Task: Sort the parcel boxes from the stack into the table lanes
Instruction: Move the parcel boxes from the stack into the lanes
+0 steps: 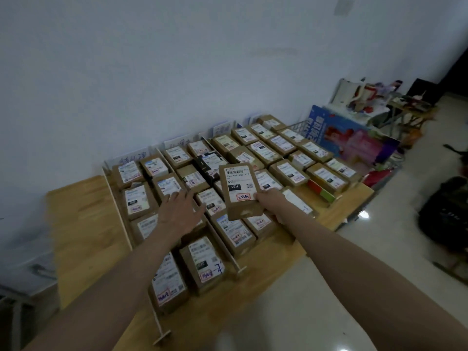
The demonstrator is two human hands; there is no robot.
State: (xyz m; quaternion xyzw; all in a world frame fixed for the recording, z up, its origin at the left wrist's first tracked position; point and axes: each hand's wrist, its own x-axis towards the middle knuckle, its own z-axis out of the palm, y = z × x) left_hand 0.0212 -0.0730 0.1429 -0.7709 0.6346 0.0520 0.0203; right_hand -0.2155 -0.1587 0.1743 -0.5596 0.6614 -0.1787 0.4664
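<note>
Cardboard boxes [229, 231] are already packed across the lanes [222, 245], one box [240, 191] being gripped by the right hand [268, 198] while the left hand [179, 211] is spread flat, unladen.

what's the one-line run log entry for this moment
right hand holds parcel box above lanes | left hand open over boxes | table lanes mostly filled

Parcel boxes [234, 233] lie in lanes on the table [83, 224], a raised box [240, 191] above their middle, what seems a wire basket [298, 127] just right of the table.
</note>
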